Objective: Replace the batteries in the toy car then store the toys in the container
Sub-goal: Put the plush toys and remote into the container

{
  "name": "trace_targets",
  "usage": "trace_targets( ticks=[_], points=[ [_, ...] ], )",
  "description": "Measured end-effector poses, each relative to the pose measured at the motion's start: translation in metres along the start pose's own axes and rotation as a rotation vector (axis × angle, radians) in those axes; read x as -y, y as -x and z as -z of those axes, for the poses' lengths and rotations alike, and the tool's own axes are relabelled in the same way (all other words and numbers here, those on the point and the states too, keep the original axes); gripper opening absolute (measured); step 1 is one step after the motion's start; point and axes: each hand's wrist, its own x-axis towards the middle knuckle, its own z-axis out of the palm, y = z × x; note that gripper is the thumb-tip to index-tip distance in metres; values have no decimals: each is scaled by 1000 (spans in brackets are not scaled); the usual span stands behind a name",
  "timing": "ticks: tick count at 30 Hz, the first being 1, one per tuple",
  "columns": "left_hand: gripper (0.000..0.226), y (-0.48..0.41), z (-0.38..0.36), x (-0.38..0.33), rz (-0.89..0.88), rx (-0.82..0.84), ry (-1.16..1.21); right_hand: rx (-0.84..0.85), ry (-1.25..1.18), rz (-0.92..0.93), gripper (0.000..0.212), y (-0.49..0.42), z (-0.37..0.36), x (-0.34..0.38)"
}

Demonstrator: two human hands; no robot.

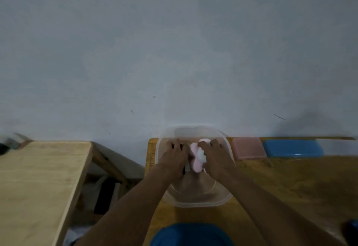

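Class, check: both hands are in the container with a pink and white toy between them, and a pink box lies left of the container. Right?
No. The head view shows the pink box right of the container, not left. The left hand and right hand are in it, the pink and white toy between them.

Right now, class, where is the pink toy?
Head view, centre: the pink toy is inside the clear container, between the left hand and right hand.

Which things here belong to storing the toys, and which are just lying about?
Job in hand: clear container; pink and white toy; left hand; right hand.
Lying about: pink flat case; blue block; side table.
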Motion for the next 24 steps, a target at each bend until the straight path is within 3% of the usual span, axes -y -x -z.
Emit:
trace_targets(
  ticks=[11,14,19,24],
  points=[
    [91,-3,-6,3,39,-39,86,34,27,-18,76,-10,-8,1],
    [84,4,-3,-1,50,-32,73,11,-12,-1,73,-1,1,2],
    [77,24,12,-16,102,-134,122,-120,27,61,54,26,19,-2],
    [58,64,36,-62,148,-358,254,-322,-53,99,37,82,39,-23]
  ],
)
